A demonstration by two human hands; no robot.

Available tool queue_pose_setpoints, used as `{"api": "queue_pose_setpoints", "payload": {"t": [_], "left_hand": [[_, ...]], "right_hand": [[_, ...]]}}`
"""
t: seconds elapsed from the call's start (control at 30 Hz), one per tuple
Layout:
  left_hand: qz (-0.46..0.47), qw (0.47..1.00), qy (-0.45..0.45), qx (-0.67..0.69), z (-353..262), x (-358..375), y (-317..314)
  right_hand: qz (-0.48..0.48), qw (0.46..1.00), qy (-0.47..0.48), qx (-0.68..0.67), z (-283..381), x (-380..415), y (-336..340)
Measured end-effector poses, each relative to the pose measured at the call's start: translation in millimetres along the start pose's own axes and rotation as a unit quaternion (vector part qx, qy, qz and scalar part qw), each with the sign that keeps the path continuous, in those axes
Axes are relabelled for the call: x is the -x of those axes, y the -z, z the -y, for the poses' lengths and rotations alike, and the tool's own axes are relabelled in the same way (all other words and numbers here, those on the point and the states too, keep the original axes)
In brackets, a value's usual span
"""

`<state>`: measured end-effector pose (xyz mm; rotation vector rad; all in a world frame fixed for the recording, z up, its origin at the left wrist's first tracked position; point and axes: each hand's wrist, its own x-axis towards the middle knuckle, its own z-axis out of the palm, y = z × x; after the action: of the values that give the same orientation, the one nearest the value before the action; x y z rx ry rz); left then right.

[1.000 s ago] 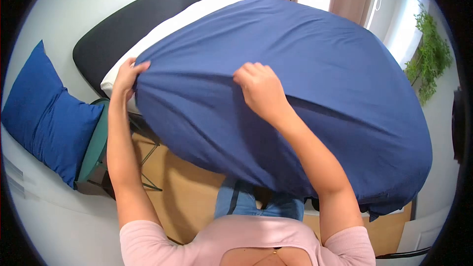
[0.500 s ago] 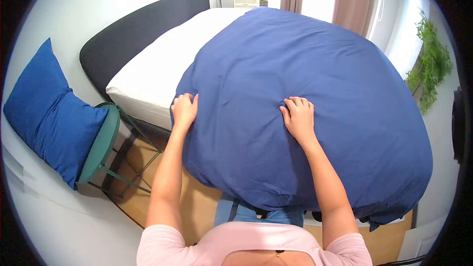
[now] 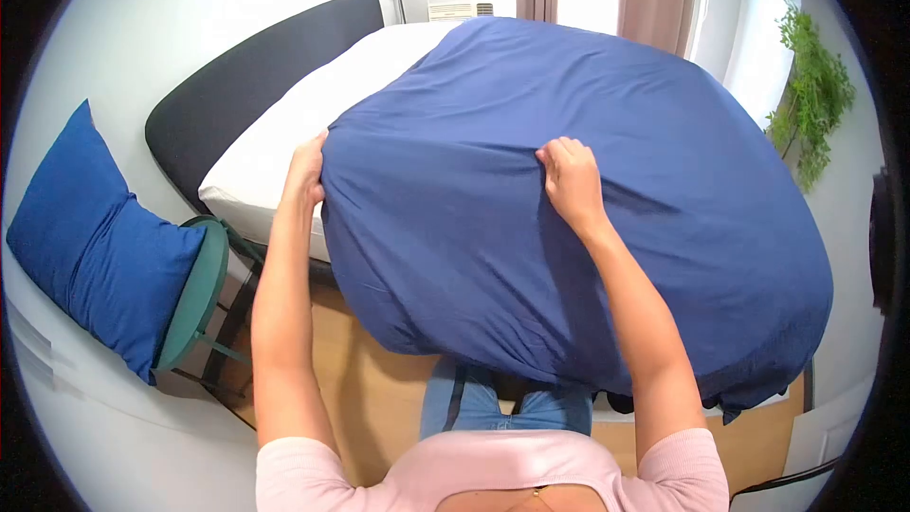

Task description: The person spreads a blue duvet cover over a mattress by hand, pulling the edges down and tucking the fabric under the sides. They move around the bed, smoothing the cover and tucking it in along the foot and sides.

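The blue cover lies across the white mattress, which is bare near the dark headboard. The left hand holds the cover at its side edge; its fingers seem closed on the cloth, though they are partly hidden. The right hand pinches the cloth further inward, with its fingers closed, and folds spread from there.

To handle this cloth well, I think both hands should pull evenly and gently, with the grips well apart, so that the folds open flat. A firm hold on the edge would prevent slipping, and a low lift would avoid dragging the layers below.

I count two hands, one cover, one mattress, one headboard, one blue pillow, one green chair and one plant.
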<state>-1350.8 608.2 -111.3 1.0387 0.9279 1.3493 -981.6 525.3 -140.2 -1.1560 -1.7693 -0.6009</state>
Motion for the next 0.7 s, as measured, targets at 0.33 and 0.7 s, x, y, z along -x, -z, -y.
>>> {"api": "queue_pose_setpoints", "payload": {"t": [0.33, 0.7], "left_hand": [[0.104, 0.961, 0.170, -0.194, 24, -3, -6], [-0.022, 0.827, -0.004, -0.561, -53, -1, 34]], "right_hand": [[-0.021, 0.999, -0.013, -0.026, -3, -16, 3], [0.011, 1.000, 0.023, -0.004, -8, -27, 31]]}}
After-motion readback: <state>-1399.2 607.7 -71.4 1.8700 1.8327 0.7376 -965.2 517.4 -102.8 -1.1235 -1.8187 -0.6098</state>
